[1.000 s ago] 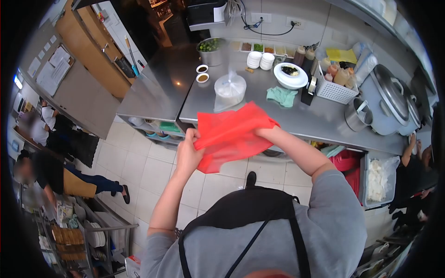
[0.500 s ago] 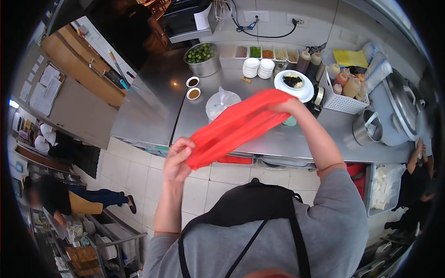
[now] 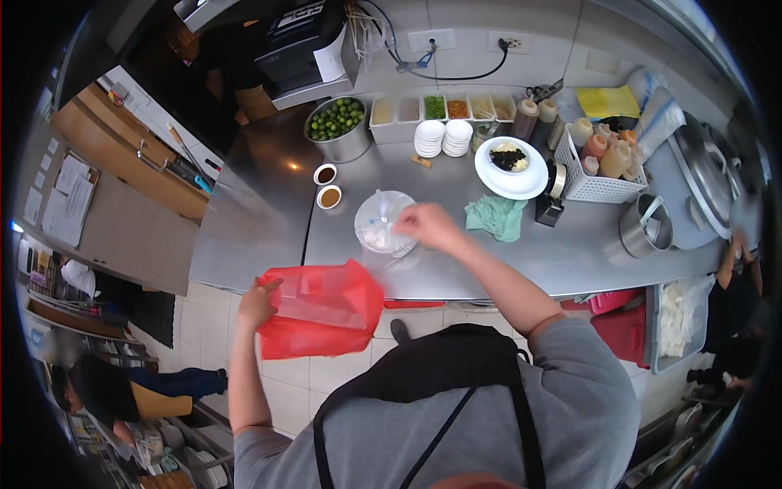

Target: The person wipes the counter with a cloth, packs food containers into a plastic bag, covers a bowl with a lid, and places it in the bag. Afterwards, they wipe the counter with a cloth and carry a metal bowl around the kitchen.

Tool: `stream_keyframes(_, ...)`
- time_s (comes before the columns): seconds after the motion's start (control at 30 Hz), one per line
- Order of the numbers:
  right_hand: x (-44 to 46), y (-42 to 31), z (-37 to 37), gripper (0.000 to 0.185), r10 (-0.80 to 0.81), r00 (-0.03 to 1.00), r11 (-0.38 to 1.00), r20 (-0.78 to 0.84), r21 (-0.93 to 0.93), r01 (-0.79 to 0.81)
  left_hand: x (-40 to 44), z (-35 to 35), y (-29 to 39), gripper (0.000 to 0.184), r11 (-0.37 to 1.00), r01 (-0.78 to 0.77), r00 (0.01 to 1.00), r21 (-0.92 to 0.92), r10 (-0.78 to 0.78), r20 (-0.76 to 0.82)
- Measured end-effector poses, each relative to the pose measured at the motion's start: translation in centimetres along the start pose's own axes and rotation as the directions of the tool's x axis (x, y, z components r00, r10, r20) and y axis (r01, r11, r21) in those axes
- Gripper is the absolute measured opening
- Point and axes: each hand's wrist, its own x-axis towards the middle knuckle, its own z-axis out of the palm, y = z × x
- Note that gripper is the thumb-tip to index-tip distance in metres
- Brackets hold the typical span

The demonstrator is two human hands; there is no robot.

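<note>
A red plastic bag hangs past the counter's front edge, its rim gripped by my left hand. Its mouth looks partly spread. On the steel counter sits a tied clear plastic bag with a round, pale shape inside. My right hand is at the right side of its knot, fingers curled together on the plastic; slight blur softens the fingertips. Two small cups of brown sauce, one dark and one lighter, stand to the left of the clear bag.
A pot of green limes, stacked white saucers, a bowl on a white plate and a green cloth are on the counter. To the right are a bottle basket and metal pot. A co-worker is behind left.
My right hand has let go of the red bag and moved down to the clear bag. My left hand has carried the red bag left and lower; the green cloth now shows fully.
</note>
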Motion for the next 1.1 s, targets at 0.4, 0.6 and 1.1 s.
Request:
stream_keyframes(0.4,5.8,1.6,7.7,0.061,0.262,0.858,0.914,-0.441,-0.17,-0.367,6.8,-13.8,-3.5,0.04,0.891,-0.31,0.933,-0.331,0.219,-0.286)
stream_keyframes(0.6,5.2,3.5,6.7,0.027,0.366,0.722,0.905,-0.587,0.405,-0.129,12.7,-13.9,-2.3,0.039,0.773,-0.483,0.854,-0.411,0.312,-0.416)
stream_keyframes(1.1,-3.9,-11.5,-11.9,0.02,-0.054,0.47,0.948,-0.881,0.102,0.301,20.3,1.0,11.5,0.053,0.368,-0.386,0.893,-0.846,0.381,-0.241)
